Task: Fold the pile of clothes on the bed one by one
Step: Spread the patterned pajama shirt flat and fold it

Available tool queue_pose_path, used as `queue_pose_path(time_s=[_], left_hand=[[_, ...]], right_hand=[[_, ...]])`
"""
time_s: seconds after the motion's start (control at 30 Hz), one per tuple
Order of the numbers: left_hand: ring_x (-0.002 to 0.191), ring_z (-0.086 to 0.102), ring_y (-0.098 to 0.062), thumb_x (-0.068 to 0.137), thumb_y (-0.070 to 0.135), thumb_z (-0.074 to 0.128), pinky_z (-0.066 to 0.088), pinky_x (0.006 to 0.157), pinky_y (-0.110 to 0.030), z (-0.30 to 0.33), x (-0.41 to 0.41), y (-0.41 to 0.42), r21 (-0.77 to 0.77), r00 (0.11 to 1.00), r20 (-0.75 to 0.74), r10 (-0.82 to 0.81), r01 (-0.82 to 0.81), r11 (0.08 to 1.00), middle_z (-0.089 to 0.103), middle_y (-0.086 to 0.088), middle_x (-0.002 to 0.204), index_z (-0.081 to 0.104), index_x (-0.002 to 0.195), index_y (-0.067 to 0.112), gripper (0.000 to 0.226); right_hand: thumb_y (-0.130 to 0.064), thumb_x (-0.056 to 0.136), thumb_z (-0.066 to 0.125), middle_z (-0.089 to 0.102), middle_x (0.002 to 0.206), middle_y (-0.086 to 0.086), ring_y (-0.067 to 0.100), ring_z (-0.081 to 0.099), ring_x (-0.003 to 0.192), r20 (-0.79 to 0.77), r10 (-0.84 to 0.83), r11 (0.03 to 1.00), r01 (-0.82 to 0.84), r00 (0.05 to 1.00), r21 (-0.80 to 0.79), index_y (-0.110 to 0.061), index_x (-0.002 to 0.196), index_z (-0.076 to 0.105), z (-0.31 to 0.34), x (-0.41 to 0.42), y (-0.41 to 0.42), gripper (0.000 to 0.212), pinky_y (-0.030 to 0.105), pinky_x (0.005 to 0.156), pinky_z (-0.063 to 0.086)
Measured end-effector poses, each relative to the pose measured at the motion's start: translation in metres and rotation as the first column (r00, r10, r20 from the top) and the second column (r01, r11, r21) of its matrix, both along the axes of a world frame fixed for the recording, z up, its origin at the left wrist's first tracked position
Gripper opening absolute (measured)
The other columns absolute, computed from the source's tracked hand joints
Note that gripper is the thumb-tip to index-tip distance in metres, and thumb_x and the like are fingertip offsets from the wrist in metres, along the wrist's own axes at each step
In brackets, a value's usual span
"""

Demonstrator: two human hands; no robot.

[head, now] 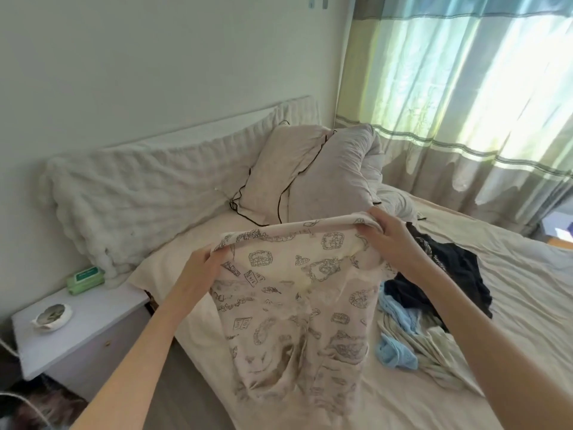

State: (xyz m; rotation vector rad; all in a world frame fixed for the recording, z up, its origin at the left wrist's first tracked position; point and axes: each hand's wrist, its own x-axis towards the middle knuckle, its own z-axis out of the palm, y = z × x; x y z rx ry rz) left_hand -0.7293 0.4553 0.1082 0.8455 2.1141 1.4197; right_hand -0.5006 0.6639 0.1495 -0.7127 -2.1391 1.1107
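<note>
The left hand (203, 268) and the right hand (392, 235) each pinch one end of the top edge of a pale printed garment (294, 305), fingers curled into the cloth, so that it hangs spread between them with its lower part trailing onto the bed (511, 274). It is held open, not folded; I judge this piece is only being straightened for its first fold. Just below and beyond the right hand lies the rest of the pile: a black garment (446, 274), light blue pieces (397, 352) and a pale greenish one (434, 346), all crumpled and overlapping. No folded stack shows anywhere near either hand, so the task looks to be at an early stage, with this garment and several more left to fold.
</note>
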Motion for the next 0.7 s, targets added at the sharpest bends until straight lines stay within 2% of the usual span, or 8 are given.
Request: queue_pose_path(time_s=[0.07, 0.13, 0.2, 0.33, 0.43, 0.53, 0.6, 0.7], left_hand=[[0.065, 0.053, -0.021, 0.082, 0.044, 0.047, 0.039, 0.063, -0.033, -0.004, 0.002, -0.005, -0.044, 0.984, -0.176, -0.019, 0.012, 0.999, 0.058, -0.007, 0.069, 0.055, 0.075, 0.006, 0.039], [0.059, 0.051, -0.014, 0.085, 0.039, 0.048, 0.037, 0.058, -0.029, -0.004, 0.004, -0.011, -0.085, 0.906, -0.422, -0.036, 0.000, 0.996, 0.056, 0.006, 0.062, 0.056, 0.071, 0.025, 0.021], [0.054, 0.048, -0.011, 0.081, 0.046, 0.043, 0.036, 0.054, -0.028, -0.003, 0.009, -0.017, -0.103, 0.851, -0.521, -0.059, 0.006, 0.995, 0.052, 0.006, 0.058, 0.053, 0.070, 0.030, 0.021], [0.046, 0.036, -0.010, 0.079, 0.043, 0.045, 0.028, 0.048, -0.030, -0.015, 0.037, -0.032, -0.073, 0.854, -0.517, -0.056, 0.021, 0.997, 0.042, 0.004, 0.050, 0.039, 0.059, 0.027, 0.027], [0.043, 0.033, -0.008, 0.089, 0.030, 0.053, 0.023, 0.046, -0.023, -0.026, 0.071, -0.049, -0.077, 0.882, -0.463, -0.088, 0.059, 0.995, 0.043, 0.011, 0.045, 0.041, 0.050, 0.032, 0.041], [0.041, 0.027, -0.008, 0.090, 0.025, 0.055, 0.021, 0.041, -0.020, -0.029, 0.095, -0.062, -0.099, 0.908, -0.414, -0.066, 0.028, 0.995, 0.037, 0.011, 0.042, 0.047, 0.053, 0.018, 0.039], [0.042, 0.026, -0.007, 0.090, 0.027, 0.056, 0.020, 0.041, -0.020, -0.022, 0.113, -0.069, -0.092, 0.914, -0.405, -0.021, -0.018, 0.996, 0.038, 0.009, 0.046, 0.050, 0.062, 0.003, 0.037], [0.040, 0.027, -0.008, 0.088, 0.029, 0.057, 0.019, 0.040, -0.019, -0.003, 0.143, -0.078, -0.021, 0.893, -0.448, 0.041, -0.057, 0.998, 0.033, 0.010, 0.041, 0.040, 0.054, 0.009, 0.043]], right_hand=[[-0.013, 0.093, 0.055, 0.042, 0.060, -0.004, 0.002, 0.036, 0.047, 0.075, -0.060, 0.990, 0.049, 0.995, 0.135, -0.010, 0.071, 0.046, -0.006, 0.008, -0.006, 0.024, 0.014, 0.045, 0.031], [-0.020, 0.091, 0.056, 0.050, 0.063, -0.001, 0.008, 0.041, 0.054, 0.140, -0.149, 0.953, 0.105, 0.979, 0.284, -0.006, 0.074, 0.049, -0.012, 0.020, -0.013, 0.023, 0.015, 0.053, 0.034], [-0.028, 0.090, 0.055, 0.053, 0.063, -0.003, 0.007, 0.045, 0.055, 0.136, -0.194, 0.930, 0.138, 0.972, 0.340, -0.010, 0.075, 0.052, -0.021, 0.034, -0.021, 0.024, 0.014, 0.057, 0.036], [-0.042, 0.087, 0.049, 0.049, 0.055, -0.005, 0.007, 0.043, 0.048, 0.178, -0.218, 0.947, 0.164, 0.959, 0.277, -0.022, 0.067, 0.045, -0.044, 0.067, -0.037, 0.029, 0.020, 0.048, 0.034], [-0.038, 0.091, 0.052, 0.048, 0.056, 0.000, 0.014, 0.044, 0.051, 0.264, -0.190, 0.969, 0.137, 0.946, 0.207, -0.011, 0.066, 0.047, -0.055, 0.091, -0.047, 0.037, 0.032, 0.052, 0.036], [-0.035, 0.092, 0.054, 0.045, 0.055, -0.001, 0.011, 0.040, 0.049, 0.260, -0.141, 0.984, 0.106, 0.955, 0.144, -0.006, 0.064, 0.046, -0.051, 0.116, -0.060, 0.041, 0.026, 0.049, 0.034], [-0.036, 0.092, 0.054, 0.042, 0.050, -0.008, 0.004, 0.036, 0.043, 0.251, -0.114, 0.989, 0.086, 0.961, 0.118, -0.012, 0.057, 0.043, -0.040, 0.136, -0.065, 0.043, 0.017, 0.043, 0.032], [-0.035, 0.091, 0.056, 0.038, 0.042, -0.012, 0.003, 0.036, 0.038, 0.226, -0.096, 0.991, 0.071, 0.969, 0.118, -0.017, 0.052, 0.039, -0.015, 0.163, -0.069, 0.046, 0.014, 0.040, 0.030]])
